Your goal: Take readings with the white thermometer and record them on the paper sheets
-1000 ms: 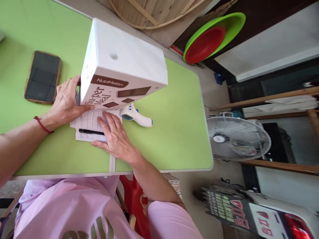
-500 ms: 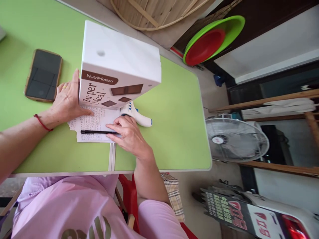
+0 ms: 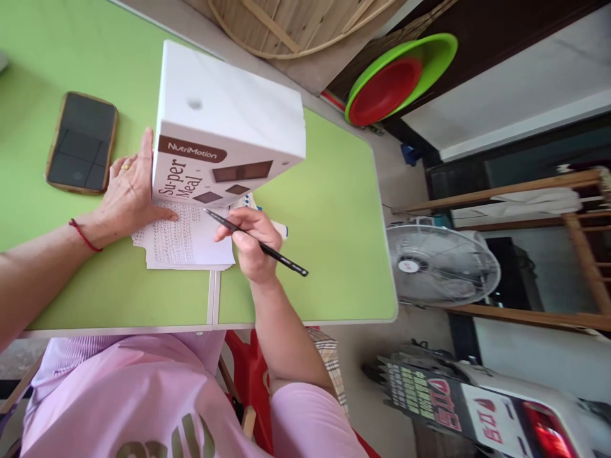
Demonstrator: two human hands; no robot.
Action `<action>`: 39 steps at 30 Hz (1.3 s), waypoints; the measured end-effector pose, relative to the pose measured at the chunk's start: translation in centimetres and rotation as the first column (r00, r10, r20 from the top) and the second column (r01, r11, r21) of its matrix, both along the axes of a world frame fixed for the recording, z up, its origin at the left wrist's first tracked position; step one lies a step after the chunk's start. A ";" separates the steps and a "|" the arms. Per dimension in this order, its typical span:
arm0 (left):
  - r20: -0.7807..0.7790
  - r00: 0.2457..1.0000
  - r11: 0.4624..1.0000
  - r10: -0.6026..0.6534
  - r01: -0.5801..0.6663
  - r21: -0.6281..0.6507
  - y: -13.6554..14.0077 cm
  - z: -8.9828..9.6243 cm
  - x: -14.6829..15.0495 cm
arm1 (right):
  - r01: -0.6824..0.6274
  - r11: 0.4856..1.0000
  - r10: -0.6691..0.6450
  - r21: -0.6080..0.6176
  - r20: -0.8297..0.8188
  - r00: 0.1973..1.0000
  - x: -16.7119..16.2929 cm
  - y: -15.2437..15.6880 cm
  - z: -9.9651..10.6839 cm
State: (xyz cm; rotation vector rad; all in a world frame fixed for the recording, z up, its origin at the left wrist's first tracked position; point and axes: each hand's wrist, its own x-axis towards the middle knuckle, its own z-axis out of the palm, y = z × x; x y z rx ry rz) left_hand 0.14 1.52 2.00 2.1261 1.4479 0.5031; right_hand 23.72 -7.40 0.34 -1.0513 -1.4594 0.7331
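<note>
Between the fingers of my right hand [image 3: 258,245] is a black pen [image 3: 281,257], its tip pointing up and left above the paper. My left hand [image 3: 131,187] rests spread against the left side of a white "NutriMotion" box [image 3: 233,102], thumb on the paper's edge. The sheets of paper [image 3: 210,245] lie in front of the box, with rows of small handwriting on the left part and blank space on the right. A white and blue handheld device [image 3: 280,229] sits behind my right hand, mostly hidden by it and the box.
A smartphone [image 3: 82,143] in a brown-edged case lies left of my left hand on the green table [image 3: 338,254]. Beyond the table's right edge stands a fan [image 3: 443,264]. Green and red basins [image 3: 386,92] and a round wooden board [image 3: 305,25] are at the far side.
My right hand has picked the pen up off the paper and now holds it slanted in a writing grip. The left hand stays in place. The view has shifted slightly.
</note>
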 end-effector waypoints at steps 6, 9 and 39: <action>0.026 1.000 1.000 -0.005 0.005 0.014 -0.3 -0.2 0.0 | 0.011 0.969 0.003 -0.247 0.053 0.999 -0.8 0.9 -0.9; -0.006 0.999 0.999 -0.044 0.044 0.018 -0.4 -0.2 -0.2 | 0.093 0.959 -0.083 -0.266 0.050 0.995 -1.6 1.1 -1.1; -0.001 0.999 0.997 -0.051 0.051 0.052 -0.4 -0.9 -0.1 | 0.224 0.974 -0.208 -0.005 0.354 0.912 -1.8 1.2 -2.5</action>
